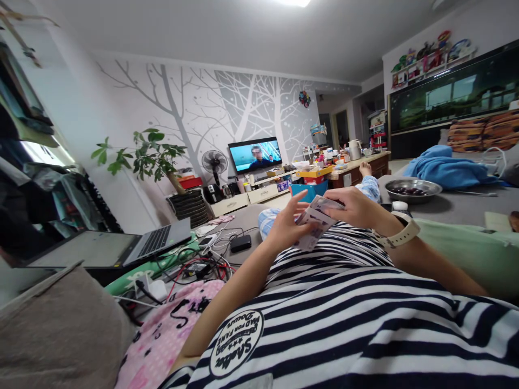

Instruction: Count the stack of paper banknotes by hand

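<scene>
Over my striped shirt (340, 308), several banknotes (316, 219) with pale paper and purple print are fanned slightly, and a figure 5 shows on one. My left hand (286, 224) grips their lower left side, its thumb across the face and its index finger raised. At the upper right edge, my right hand (351, 208) pinches the notes between thumb and fingers. A white watch (399, 232) is on my right wrist. Parts of the notes are covered by my fingers.
To the left, an open laptop (156, 240) stands beside tangled cables and a black box (240, 243). A metal bowl (413, 190) of dark round fruit and a blue blanket (446, 166) lie to the right. Farther off are a television (255, 154) and a cluttered table (360, 162).
</scene>
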A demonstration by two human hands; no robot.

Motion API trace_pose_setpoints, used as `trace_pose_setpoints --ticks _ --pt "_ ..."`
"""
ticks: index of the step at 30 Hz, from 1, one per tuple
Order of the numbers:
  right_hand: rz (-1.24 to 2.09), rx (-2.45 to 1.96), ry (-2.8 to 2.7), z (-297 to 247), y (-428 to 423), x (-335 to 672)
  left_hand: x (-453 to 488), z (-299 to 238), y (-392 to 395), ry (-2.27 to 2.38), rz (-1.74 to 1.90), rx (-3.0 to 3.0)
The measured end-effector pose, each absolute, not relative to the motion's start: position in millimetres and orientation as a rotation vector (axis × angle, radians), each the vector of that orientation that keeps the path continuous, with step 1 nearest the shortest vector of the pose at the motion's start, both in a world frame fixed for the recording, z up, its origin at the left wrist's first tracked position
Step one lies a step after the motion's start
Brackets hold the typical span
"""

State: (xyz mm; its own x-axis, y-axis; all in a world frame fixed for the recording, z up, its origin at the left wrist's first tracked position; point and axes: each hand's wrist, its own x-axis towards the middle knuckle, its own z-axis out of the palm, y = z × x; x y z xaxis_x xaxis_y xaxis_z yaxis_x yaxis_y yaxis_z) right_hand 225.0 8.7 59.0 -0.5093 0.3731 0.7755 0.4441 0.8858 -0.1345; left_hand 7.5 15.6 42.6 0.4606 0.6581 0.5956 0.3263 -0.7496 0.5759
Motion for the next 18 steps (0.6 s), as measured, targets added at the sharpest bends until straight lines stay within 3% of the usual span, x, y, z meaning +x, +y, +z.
trace_pose_setpoints --ticks 7,14,18 --pt "0.144 -0.534 -2.059 58.0 15.2 232.4 -0.3 38.2 23.3 0.635 0.643 1.779" --pt "0.351 -0.490 -1.686 54.9 26.9 225.1 9.0 33.8 24.2 0.656 0.899 1.615" --pt "0.938 -0.203 -1.484 41.7 34.6 202.5 13.1 32.7 22.2 0.611 0.983 1.470"
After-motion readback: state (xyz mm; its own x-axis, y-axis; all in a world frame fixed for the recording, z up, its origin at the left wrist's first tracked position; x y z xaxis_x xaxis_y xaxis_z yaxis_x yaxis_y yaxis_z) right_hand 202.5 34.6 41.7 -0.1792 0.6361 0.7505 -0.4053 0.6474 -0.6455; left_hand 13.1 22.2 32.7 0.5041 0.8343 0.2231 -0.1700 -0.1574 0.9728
